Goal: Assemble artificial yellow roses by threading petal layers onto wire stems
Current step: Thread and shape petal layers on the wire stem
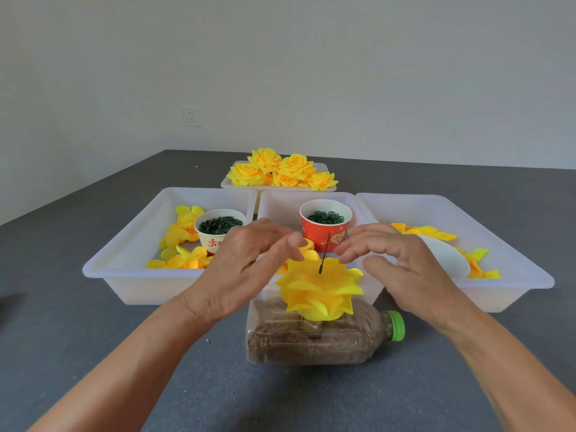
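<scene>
A stack of yellow petal layers (318,291) sits threaded on a thin dark wire stem (324,253) that rises from a plastic bottle (314,338) lying on its side, filled with brown grains. My left hand (246,269) hovers just left of the wire, fingers loosely curved, holding nothing. To the right of the wire is my right hand (396,260), fingers relaxed and empty. Neither hand touches the petals.
Three white trays stand behind: the left tray (131,244) holds round yellow petals and a white cup of green rings (218,229); the middle holds a red cup (325,222); the right tray (498,244) holds pointed petals. Finished roses (280,169) fill a far tray.
</scene>
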{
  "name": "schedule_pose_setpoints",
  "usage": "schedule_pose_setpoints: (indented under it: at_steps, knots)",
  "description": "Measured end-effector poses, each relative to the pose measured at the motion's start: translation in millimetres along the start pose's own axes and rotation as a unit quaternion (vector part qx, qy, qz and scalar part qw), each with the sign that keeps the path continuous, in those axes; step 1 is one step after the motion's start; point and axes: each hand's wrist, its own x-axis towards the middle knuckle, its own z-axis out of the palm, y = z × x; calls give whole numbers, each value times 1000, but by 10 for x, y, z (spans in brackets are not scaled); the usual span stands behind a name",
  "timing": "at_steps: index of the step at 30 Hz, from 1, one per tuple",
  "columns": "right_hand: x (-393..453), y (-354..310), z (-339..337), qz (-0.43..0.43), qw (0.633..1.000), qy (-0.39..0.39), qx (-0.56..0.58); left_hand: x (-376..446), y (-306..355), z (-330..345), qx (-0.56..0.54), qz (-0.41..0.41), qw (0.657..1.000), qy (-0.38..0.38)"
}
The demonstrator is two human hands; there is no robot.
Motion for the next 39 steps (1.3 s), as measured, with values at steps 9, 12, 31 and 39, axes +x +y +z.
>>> schedule_pose_setpoints:
  at_steps: [9,12,31,39]
  knots:
    - [71,115,282,56,998,-4,-28,138,13,248,37,-114,992,-25]
    - [61,171,313,64,998,7,-2,106,-35,280,23,-107,994,-26]
    - [-99,346,477,29,995,54,74,-41,-204,362,31,-18,999,-13]
    - [-44,247,440,81,988,84,97,59,-133,384,-71,-123,990,-20]
